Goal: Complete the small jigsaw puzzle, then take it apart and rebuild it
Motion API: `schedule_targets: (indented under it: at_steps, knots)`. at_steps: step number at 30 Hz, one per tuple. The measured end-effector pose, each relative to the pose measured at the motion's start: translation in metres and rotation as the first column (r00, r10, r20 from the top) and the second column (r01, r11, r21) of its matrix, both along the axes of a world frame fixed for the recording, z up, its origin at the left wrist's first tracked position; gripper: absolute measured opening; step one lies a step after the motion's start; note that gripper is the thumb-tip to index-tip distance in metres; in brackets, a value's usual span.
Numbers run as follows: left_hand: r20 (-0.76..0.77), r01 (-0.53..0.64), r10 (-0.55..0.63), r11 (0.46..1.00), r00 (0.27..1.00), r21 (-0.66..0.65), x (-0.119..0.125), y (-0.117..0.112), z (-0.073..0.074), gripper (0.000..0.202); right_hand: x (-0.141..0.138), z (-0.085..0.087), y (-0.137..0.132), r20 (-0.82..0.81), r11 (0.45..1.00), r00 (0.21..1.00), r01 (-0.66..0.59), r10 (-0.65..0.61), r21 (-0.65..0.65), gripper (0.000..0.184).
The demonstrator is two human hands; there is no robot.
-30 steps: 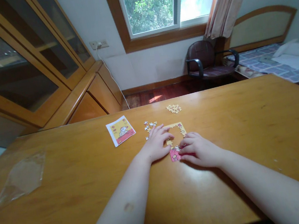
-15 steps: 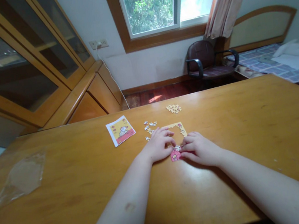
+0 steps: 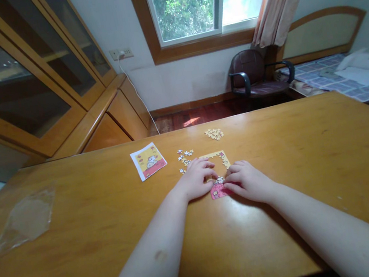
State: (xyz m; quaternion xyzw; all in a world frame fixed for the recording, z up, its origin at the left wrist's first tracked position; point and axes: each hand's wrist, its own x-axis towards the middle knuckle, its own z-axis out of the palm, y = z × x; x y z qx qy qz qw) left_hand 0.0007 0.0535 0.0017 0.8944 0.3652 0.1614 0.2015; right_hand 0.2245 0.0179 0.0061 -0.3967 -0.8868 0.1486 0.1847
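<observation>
A partly assembled jigsaw puzzle lies in front of me, with a yellow border along its top and right and a pink section at the bottom. My left hand lies over its left side, fingers curved and spread, thumb apart from them. At the lower right, my right hand touches the puzzle with thumb and fingertips close together; what is between them is hidden. White puzzle pieces show between the hands, just above the pink section. Several loose pieces are scattered beyond my left hand.
A pile of yellowish pieces sits near the far table edge. To the left lie a picture card and a clear plastic bag on the wooden table. An armchair stands beyond.
My right hand has shifted slightly right along the puzzle's lower edge, uncovering more of the pink section. My left hand has stayed in almost the same place.
</observation>
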Motion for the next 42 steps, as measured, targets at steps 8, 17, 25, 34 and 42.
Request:
schedule_targets:
  at_steps: [8, 17, 25, 34, 42]
  knots:
    - [0.002, -0.003, 0.003, 1.0, 1.0, 0.008, -0.0002, 0.0004, -0.001, 0.022, -0.0002, 0.0027, 0.0001, 0.032, 1.0, 0.999, 0.014, -0.014, 0.003, 0.023]
    - [-0.001, -0.01, 0.01, 1.0, 1.0, -0.001, 0.0002, -0.0001, -0.0012, 0.023, -0.0011, 0.0045, 0.0, 0.046, 1.0, 0.999, 0.03, -0.03, -0.001, 0.024]
    - [-0.003, -0.012, 0.012, 1.0, 1.0, -0.012, 0.0013, 0.0003, -0.0003, 0.025, -0.0011, 0.0035, 0.0001, 0.035, 0.999, 0.999, 0.033, -0.033, 0.003, 0.023]
    - [0.018, -0.003, 0.003, 1.0, 1.0, -0.004, 0.0017, 0.0003, 0.0008, 0.025, -0.0008, 0.004, -0.0004, 0.019, 1.0, 1.0, 0.012, -0.012, 0.009, 0.023]
    - [0.023, 0.002, -0.001, 1.0, 1.0, -0.006, 0.0014, 0.0, 0.0018, 0.026, -0.0012, 0.004, -0.0009, 0.017, 1.0, 1.0, 0.003, -0.004, 0.004, 0.023]
